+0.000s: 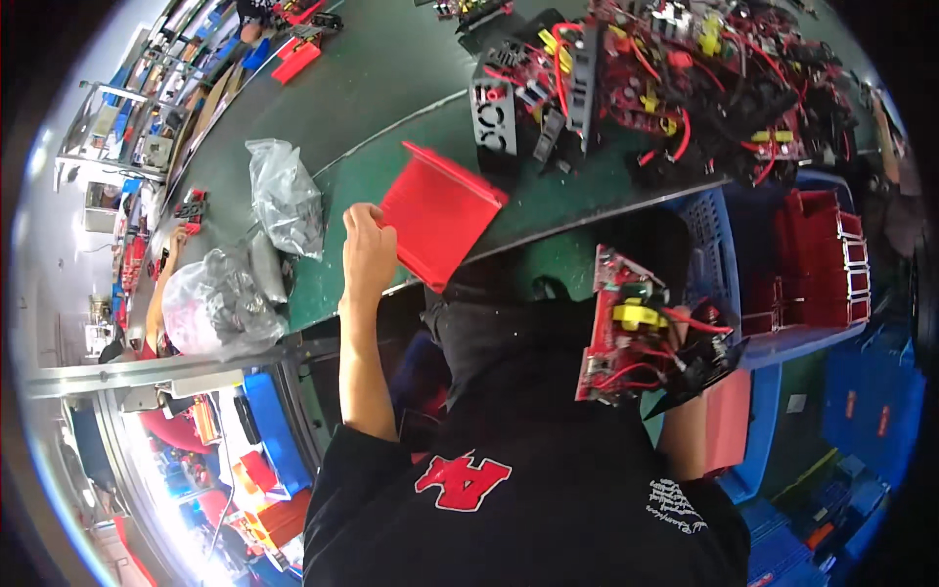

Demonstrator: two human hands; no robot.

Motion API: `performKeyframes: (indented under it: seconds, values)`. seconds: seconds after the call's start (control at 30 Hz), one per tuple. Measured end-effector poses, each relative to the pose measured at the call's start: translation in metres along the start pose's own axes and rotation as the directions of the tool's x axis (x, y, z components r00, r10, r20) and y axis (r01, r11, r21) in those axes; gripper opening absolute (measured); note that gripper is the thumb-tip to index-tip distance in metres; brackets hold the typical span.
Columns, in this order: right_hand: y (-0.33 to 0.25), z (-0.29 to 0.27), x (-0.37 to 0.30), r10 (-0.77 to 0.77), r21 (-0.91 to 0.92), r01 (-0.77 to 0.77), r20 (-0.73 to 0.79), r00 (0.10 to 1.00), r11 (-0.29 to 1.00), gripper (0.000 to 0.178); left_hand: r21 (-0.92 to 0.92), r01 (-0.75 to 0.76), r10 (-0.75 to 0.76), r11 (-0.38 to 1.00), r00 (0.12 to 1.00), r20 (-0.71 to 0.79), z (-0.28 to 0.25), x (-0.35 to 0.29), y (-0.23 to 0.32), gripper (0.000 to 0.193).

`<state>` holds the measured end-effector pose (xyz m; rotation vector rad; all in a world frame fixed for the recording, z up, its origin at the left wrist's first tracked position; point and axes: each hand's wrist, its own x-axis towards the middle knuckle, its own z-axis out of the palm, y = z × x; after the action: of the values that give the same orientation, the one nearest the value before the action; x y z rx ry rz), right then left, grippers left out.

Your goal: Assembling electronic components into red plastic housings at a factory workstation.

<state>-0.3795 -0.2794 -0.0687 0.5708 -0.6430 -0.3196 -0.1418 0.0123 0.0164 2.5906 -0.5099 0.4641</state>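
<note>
My left hand (368, 252) is closed on the left edge of a red casing shell (442, 215), a bent panel with raised flanges on two sides. The shell rests over the front edge of the green bench, tilted. To the right, off the bench edge, my right hand (677, 331) grips a circuit board assembly (626, 338) with a yellow-wrapped transformer, red wires and black parts. The assembly is held up on its side and hides most of that hand; only a bit of the fingers shows.
Circuit assemblies with red wires (675, 88) are piled at the back right, beside a grey fan-grille panel (493, 115). Plastic bags of parts (286, 196) lie left on the bench (391, 127). A blue crate (714, 249) holding red casings (812, 254) stands right. A co-worker's arm (164, 284) reaches in far left.
</note>
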Motion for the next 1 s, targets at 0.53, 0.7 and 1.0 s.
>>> performKeyframes:
  seconds: [0.53,0.7,1.0]
  values:
    - [-0.038,0.035,0.079,0.327,-0.457,-0.718,-0.671,0.666,0.524,0.059,0.230,0.611,-0.653,0.758,0.716,0.249,0.010,0.022,0.005,0.034]
    - [-0.051,0.035,0.081,0.180,-0.271,-0.704,-0.849,0.496,0.657,0.050,-0.074,0.419,-0.389,0.905,0.886,0.254,0.007,0.001,0.000,0.042]
    - [-0.051,0.024,0.104,0.331,-0.605,-0.724,-0.645,0.689,0.331,0.050,-0.046,0.679,-0.639,0.732,0.709,0.299,0.013,0.010,0.013,0.059]
